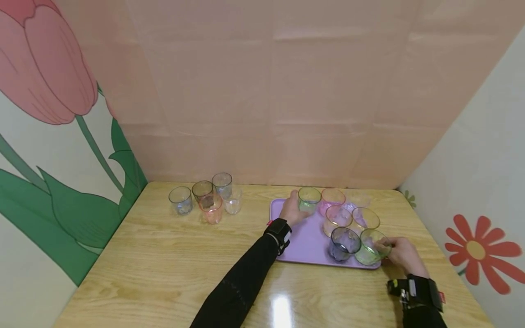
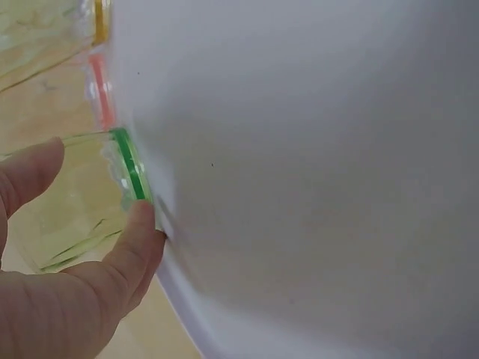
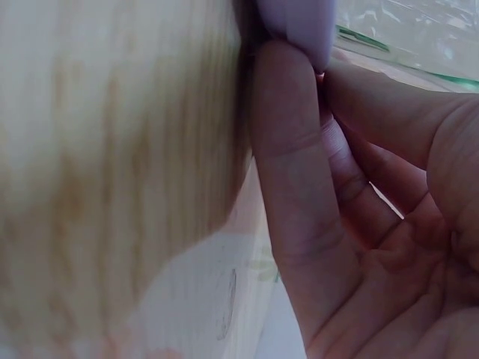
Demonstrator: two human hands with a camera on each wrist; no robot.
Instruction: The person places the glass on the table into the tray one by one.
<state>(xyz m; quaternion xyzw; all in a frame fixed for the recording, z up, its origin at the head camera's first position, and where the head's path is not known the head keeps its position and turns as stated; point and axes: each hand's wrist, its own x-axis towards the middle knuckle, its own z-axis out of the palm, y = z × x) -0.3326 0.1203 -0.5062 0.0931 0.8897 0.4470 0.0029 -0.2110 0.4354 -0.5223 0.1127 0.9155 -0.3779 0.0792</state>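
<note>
A purple tray [image 1: 305,243] lies on the table with several tinted glasses crowded toward its right side. At its back left, my left hand [image 1: 294,210] holds a green glass [image 1: 309,202] between thumb and fingers; the left wrist view shows the fingertips [image 2: 141,217] near the glass's base. My right hand [image 1: 404,255] pinches the tray's rim [image 3: 299,34] at the front right corner, thumb above and forefinger lower. Close beside that hand stands another green glass [image 1: 369,253], with a blue-grey glass [image 1: 344,248] to its left.
Farther back on the tray are pink glasses [image 1: 333,200], a yellow glass [image 1: 366,218] and a faint clear one. A separate cluster at the table's back left holds a grey glass [image 1: 180,202], a brown glass [image 1: 203,191], an orange glass [image 1: 212,213] and others. Walls enclose the table.
</note>
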